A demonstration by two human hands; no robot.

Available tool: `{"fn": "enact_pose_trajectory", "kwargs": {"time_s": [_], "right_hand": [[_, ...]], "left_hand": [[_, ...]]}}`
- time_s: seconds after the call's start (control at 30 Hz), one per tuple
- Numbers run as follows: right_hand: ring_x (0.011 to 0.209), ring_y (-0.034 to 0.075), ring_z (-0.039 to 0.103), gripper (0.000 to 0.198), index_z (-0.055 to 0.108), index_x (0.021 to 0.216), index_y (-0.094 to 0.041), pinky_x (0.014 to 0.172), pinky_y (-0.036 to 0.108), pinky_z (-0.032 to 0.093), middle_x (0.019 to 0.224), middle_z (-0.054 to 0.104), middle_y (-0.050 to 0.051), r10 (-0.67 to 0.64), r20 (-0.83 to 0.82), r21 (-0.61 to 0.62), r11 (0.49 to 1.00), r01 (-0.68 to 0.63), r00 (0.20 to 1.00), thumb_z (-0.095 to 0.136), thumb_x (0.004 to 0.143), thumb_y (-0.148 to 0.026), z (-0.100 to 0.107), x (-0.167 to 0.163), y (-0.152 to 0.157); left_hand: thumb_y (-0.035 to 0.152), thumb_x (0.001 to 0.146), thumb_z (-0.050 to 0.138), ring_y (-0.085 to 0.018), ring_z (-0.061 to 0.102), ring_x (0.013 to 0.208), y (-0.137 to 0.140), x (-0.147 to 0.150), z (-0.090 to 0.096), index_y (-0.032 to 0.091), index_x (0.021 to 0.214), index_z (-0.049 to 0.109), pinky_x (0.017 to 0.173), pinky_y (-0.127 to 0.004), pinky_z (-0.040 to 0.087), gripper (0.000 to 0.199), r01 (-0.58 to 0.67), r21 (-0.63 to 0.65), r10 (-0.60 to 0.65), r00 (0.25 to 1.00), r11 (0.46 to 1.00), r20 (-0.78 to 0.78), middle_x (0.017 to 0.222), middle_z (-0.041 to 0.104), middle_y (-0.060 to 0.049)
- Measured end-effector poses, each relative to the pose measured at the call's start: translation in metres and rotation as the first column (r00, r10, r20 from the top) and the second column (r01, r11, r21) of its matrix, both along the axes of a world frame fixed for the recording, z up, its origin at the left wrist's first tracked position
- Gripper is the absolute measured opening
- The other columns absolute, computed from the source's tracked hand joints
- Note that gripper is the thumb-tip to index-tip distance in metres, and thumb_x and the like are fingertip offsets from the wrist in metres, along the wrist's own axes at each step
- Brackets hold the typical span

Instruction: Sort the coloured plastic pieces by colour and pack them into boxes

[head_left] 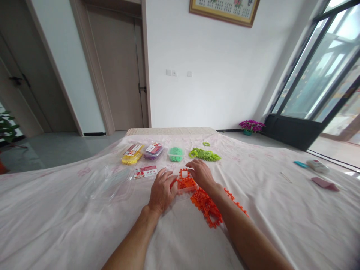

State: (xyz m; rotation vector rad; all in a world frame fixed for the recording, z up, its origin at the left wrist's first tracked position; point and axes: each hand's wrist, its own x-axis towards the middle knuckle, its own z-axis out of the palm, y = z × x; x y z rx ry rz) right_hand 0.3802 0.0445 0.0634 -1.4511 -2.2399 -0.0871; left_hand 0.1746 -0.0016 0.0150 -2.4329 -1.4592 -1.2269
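A clear plastic container [188, 190] holding interlocking orange plastic pieces [186, 183] sits between my hands. My left hand [161, 191] is at its left side, fingers curved and thumb at the rim, with some orange showing between them. My right hand [201, 174] reaches over the right side, its fingers stretched and apart. One square orange frame piece [184, 173] rises at the container's far side, close to my right thumb; whether they touch is unclear. A loose heap of orange pieces [206, 206] lies by my right wrist, and a notched orange strip [236, 202] shows beyond the forearm.
Farther back are boxes of yellow pieces [131, 154] and purple pieces [153, 150], a tub of green pieces [176, 154] and a lime-green pile [206, 154]. Clear lids [111, 183] and a label card [145, 172] lie left. A pink cloth [324, 183] lies far right.
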Motion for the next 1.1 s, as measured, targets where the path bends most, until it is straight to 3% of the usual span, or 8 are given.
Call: {"fn": "enact_pose_trajectory", "kwargs": {"time_s": [0.13,0.3,0.47,0.6,0.7,0.77,0.93,1.1], "right_hand": [[0.092,0.02,0.059,0.022,0.076,0.091,-0.023,0.087,0.029,0.04,0.088,0.074,0.004,0.065,0.028,-0.037,0.997,-0.063,0.998,0.055,0.089,-0.02,0.0,0.0,0.0],[0.091,0.018,0.063,0.023,0.076,0.096,-0.024,0.084,0.026,0.043,0.094,0.075,0.002,0.102,-0.079,-0.155,0.981,-0.113,0.992,0.054,0.087,-0.021,0.006,0.007,0.004],[0.085,0.018,0.066,0.024,0.074,0.101,-0.023,0.072,0.025,0.044,0.095,0.074,0.003,-0.095,-0.006,-0.274,0.958,0.089,0.995,0.058,0.082,-0.023,0.031,0.036,0.002],[0.082,0.019,0.066,0.024,0.075,0.095,-0.023,0.067,0.026,0.043,0.093,0.073,0.003,-0.128,0.174,-0.471,0.86,0.197,0.976,0.068,0.072,-0.028,0.043,0.056,-0.007],[0.085,0.021,0.065,0.037,0.075,0.097,-0.027,0.066,0.027,0.044,0.097,0.072,0.002,-0.077,0.22,-0.609,0.768,0.198,0.972,0.077,0.062,-0.037,0.04,0.057,-0.012],[0.087,0.022,0.065,0.045,0.075,0.099,-0.03,0.065,0.027,0.045,0.1,0.071,0.001,-0.042,0.247,-0.65,0.734,0.198,0.968,0.081,0.055,-0.039,0.037,0.053,-0.015],[0.076,0.02,0.063,0.037,0.075,0.088,-0.028,0.058,0.027,0.041,0.089,0.07,0.0,-0.028,0.301,-0.633,0.741,0.222,0.953,0.083,0.053,-0.035,0.033,0.045,-0.017],[0.066,0.015,0.057,0.027,0.071,0.082,-0.024,0.053,0.023,0.034,0.075,0.067,-0.002,0.012,0.156,-0.647,0.757,0.093,0.988,0.078,0.057,-0.031,0.033,0.055,-0.012]], "left_hand": [[0.025,0.088,0.051,-0.03,0.044,0.128,0.001,-0.001,-0.003,0.021,0.112,0.07,0.11,-0.051,0.04,0.031,-0.002,0.003,0.002,1.0,1.0,-0.001,0.12,0.064,-0.008],[0.026,0.088,0.052,-0.028,0.046,0.128,0.002,-0.001,-0.006,0.022,0.109,0.071,0.109,-0.049,0.04,0.028,-0.025,0.0,0.025,1.0,1.0,0.017,0.119,0.065,-0.008],[0.027,0.087,0.054,-0.028,0.053,0.122,0.004,-0.004,-0.006,0.02,0.108,0.07,0.106,-0.049,0.042,0.027,-0.141,-0.011,0.142,0.989,0.99,0.041,0.121,0.065,-0.01],[0.026,0.088,0.053,-0.026,0.058,0.115,0.006,-0.006,-0.005,0.02,0.111,0.068,0.101,-0.047,0.046,0.028,-0.183,-0.014,0.183,0.981,0.983,0.057,0.12,0.065,-0.009],[0.026,0.088,0.052,-0.025,0.057,0.114,0.007,-0.006,-0.005,0.02,0.112,0.068,0.102,-0.045,0.046,0.029,-0.166,0.005,0.166,0.984,0.986,0.061,0.12,0.065,-0.01],[0.026,0.088,0.052,-0.025,0.057,0.114,0.007,-0.006,-0.006,0.02,0.111,0.068,0.102,-0.045,0.046,0.029,-0.161,0.01,0.16,0.985,0.987,0.065,0.12,0.064,-0.01],[0.026,0.089,0.05,-0.025,0.056,0.114,0.009,-0.007,-0.009,0.021,0.112,0.067,0.102,-0.046,0.046,0.03,-0.145,0.008,0.144,0.986,0.989,0.083,0.12,0.063,-0.01],[0.026,0.088,0.051,-0.026,0.056,0.115,0.01,-0.007,-0.009,0.02,0.113,0.067,0.103,-0.046,0.045,0.03,-0.14,-0.005,0.14,0.985,0.99,0.097,0.12,0.063,-0.01]]}}
